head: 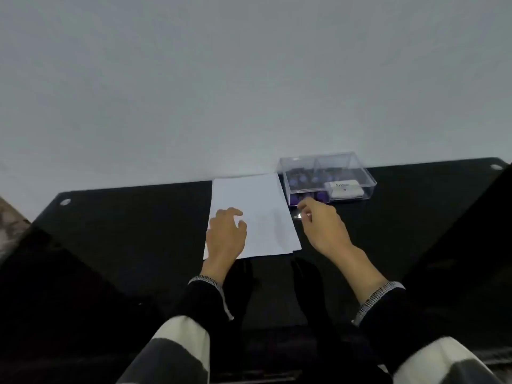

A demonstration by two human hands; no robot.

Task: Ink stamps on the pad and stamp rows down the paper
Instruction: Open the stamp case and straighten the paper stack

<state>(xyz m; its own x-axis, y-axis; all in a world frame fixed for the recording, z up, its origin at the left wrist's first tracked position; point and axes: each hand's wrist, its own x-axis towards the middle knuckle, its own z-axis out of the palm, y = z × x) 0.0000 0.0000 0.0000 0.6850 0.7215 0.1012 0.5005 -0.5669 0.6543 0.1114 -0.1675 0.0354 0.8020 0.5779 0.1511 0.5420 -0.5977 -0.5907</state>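
While the left hand (pixel 225 231) rests on the near left part of the paper (pixel 253 214), fingers spread and only loosely bent, it grips nothing and merely holds the sheet flat on the black table (pixel 124 231). Just right of the paper, the right hand (pixel 322 225) hangs with its fingers curled in toward the thumb at the near wall of the clear box (pixel 327 176); whether they pinch anything I cannot tell. Purple stamps (pixel 304 180) and a white ink pad (pixel 343 188) sit inside that box, which stands touching the paper's far right edge.

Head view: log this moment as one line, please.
left hand rests on paper | right hand near clear box, fingers curled, grip unclear | purple stamps boxed | paper unstamped
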